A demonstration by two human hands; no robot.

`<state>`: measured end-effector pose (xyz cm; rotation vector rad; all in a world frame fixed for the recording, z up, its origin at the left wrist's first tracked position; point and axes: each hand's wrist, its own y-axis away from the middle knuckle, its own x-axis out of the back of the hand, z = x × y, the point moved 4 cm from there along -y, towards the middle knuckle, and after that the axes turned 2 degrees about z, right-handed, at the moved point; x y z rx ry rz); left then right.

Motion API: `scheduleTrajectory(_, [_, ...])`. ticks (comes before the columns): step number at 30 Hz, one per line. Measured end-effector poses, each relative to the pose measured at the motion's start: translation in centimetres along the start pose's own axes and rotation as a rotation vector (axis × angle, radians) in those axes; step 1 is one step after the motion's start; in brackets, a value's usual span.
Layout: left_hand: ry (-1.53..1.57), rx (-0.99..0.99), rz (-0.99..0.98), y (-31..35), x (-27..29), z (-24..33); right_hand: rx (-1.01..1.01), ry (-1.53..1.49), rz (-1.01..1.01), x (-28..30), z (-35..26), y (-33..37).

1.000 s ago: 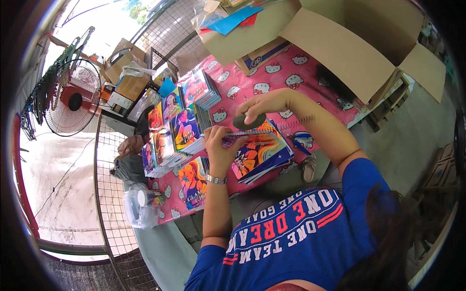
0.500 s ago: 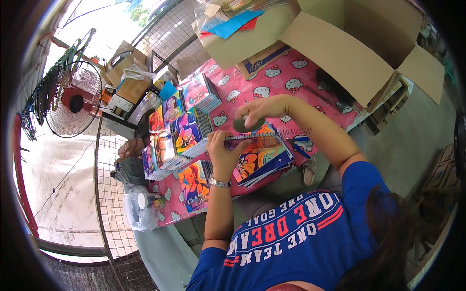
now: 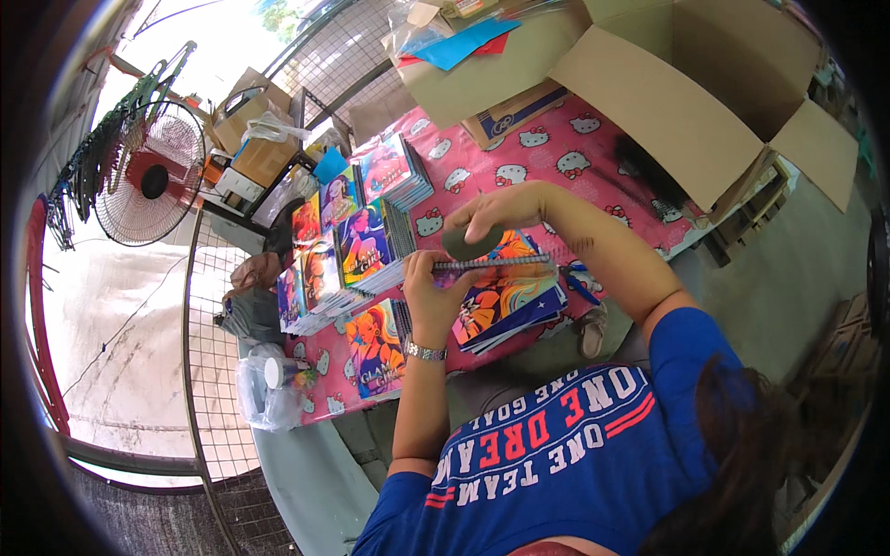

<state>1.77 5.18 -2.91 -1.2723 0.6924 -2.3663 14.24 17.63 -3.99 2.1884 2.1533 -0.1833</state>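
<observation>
My left hand (image 3: 432, 289) is closed on a notebook (image 3: 491, 263), held edge-on with its bound side up. A thin wire spiral coil (image 3: 573, 246) runs along that edge and sticks out past its right end. My right hand (image 3: 501, 209) grips a dark green round disc (image 3: 471, 243) just above the coil, near the left hand. Whether the disc touches the coil, I cannot tell. Beneath the held notebook lies a pile of colourful illustrated notebooks (image 3: 510, 310). Blue-handled pliers (image 3: 580, 289) rest to the right of the pile.
Stacks of bound notebooks (image 3: 363, 243) stand left of my hands, with another notebook pile (image 3: 375, 350) nearer me. A pink patterned cloth (image 3: 510, 174) covers the table. Large open cardboard boxes (image 3: 667, 111) stand at the back right. A fan (image 3: 154, 182) is at far left.
The right hand has turned slightly, and more of the green disc shows. Less of the coil sticks out past the notebook's right end. The left hand keeps its grip; the view has shifted a little.
</observation>
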Motion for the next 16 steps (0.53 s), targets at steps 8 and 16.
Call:
scheduleTrajectory(8, [0.155, 0.257, -0.190, 0.0, 0.6, -5.1, 0.000, -0.020, 0.021, 1.1, 0.3, -1.9])
scheduleTrajectory(16, [0.496, 0.307, -0.197, 0.7, -0.6, -7.2, -0.264, 0.522, 0.095, 2.9, 1.8, -3.0])
